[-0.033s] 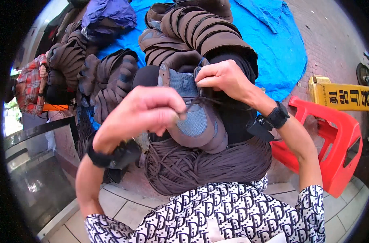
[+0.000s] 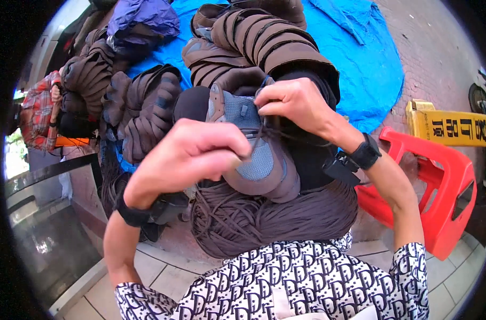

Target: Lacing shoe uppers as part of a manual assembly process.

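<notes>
A brown and grey shoe upper [image 2: 253, 168] with blue-grey mesh lies in front of me, its toe pointing at my body. My left hand [image 2: 197, 154] is closed in a pinch over its left side, with a dark shoelace [image 2: 260, 136] running from the fingertips. At the right eyelet edge my right hand [image 2: 291, 101] pinches the upper; whether a lace end is also between those fingers is hidden. Beneath the toe rests a thick bundle of dark laces [image 2: 275, 218], close to my lap.
Nested brown uppers [image 2: 269, 40] lie ahead on a blue tarp [image 2: 371, 69], with more stacks [image 2: 152, 106] leftward. A red plastic stool [image 2: 440, 186] and a yellow sign [image 2: 451, 125] stand at right. A person in a plaid shirt [image 2: 38, 109] is at far left.
My left hand has shifted slightly to the right, and the lace by its fingertips has moved with it. My right hand stays at the eyelet edge.
</notes>
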`<action>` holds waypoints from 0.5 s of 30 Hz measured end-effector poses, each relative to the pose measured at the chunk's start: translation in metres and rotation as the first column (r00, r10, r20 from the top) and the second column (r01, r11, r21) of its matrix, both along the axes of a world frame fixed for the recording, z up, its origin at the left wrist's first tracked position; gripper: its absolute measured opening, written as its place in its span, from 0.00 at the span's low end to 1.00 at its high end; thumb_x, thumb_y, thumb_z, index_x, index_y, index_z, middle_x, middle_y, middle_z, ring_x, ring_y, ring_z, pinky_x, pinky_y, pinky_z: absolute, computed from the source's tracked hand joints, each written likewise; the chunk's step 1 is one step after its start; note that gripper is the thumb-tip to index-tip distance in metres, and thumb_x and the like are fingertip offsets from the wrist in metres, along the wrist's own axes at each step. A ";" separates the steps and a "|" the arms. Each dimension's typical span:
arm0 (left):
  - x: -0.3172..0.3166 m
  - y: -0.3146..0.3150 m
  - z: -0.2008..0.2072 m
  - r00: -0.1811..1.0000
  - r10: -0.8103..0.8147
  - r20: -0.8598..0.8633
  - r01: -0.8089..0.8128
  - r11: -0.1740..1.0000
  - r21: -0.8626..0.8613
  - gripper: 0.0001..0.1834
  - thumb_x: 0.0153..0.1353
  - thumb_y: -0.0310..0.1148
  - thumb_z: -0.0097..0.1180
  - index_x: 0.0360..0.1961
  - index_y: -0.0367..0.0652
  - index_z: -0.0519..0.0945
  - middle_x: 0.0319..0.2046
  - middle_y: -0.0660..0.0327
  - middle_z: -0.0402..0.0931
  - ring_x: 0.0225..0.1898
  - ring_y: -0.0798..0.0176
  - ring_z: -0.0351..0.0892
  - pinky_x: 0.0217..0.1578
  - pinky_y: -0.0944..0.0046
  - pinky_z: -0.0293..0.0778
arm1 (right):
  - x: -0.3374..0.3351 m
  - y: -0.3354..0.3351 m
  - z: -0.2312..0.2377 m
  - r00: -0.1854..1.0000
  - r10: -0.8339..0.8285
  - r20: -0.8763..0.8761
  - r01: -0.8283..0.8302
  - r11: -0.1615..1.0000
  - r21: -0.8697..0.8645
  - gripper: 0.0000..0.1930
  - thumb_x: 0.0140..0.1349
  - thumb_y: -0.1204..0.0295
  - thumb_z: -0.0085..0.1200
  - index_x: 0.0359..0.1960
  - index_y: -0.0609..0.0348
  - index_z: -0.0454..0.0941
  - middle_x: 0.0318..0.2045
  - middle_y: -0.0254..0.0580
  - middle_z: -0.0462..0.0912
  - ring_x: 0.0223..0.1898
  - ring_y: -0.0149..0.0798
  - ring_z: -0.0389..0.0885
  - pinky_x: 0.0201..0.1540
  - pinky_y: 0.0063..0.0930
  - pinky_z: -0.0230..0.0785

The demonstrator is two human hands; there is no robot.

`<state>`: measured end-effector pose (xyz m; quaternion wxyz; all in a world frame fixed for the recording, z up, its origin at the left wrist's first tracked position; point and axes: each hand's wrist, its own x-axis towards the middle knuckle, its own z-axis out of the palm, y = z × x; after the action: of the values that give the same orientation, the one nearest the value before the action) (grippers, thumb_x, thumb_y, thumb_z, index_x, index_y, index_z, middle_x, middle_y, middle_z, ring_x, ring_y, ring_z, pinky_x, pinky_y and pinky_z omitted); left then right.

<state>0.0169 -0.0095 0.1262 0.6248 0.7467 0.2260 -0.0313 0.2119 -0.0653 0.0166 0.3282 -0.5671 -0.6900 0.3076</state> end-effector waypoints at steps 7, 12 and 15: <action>0.010 -0.007 -0.024 0.980 0.105 0.172 -0.117 0.991 0.063 0.04 0.53 0.19 0.47 0.30 0.34 0.74 0.27 0.61 0.73 0.23 0.73 0.73 0.25 0.74 0.69 | -0.025 0.006 0.017 0.716 0.307 -0.627 -0.376 0.926 0.024 0.13 0.48 0.71 0.53 0.36 0.61 0.76 0.27 0.44 0.79 0.29 0.41 0.78 0.32 0.29 0.69; -0.007 -0.017 -0.032 0.817 0.536 0.215 -0.210 0.623 -0.753 0.07 0.58 0.22 0.43 0.37 0.34 0.69 0.43 0.50 0.71 0.37 0.56 0.77 0.34 0.65 0.74 | 0.000 0.002 0.008 0.663 0.036 -0.748 -0.295 0.930 -0.217 0.07 0.48 0.71 0.53 0.23 0.63 0.78 0.18 0.33 0.78 0.16 0.24 0.70 0.18 0.18 0.61; -0.071 -0.006 -0.030 0.415 0.896 0.162 0.047 0.156 -0.987 0.11 0.56 0.20 0.41 0.42 0.33 0.65 0.43 0.51 0.65 0.45 0.57 0.69 0.42 0.62 0.71 | 0.050 -0.009 -0.013 0.717 -0.213 -0.663 0.138 0.977 -0.164 0.09 0.53 0.71 0.47 0.19 0.59 0.75 0.15 0.34 0.74 0.12 0.21 0.63 0.15 0.14 0.52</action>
<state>-0.0539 -0.0151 0.0967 0.9157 0.0615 0.1115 0.3812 0.2619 -0.0739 0.0040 0.5547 -0.4951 -0.4495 0.4951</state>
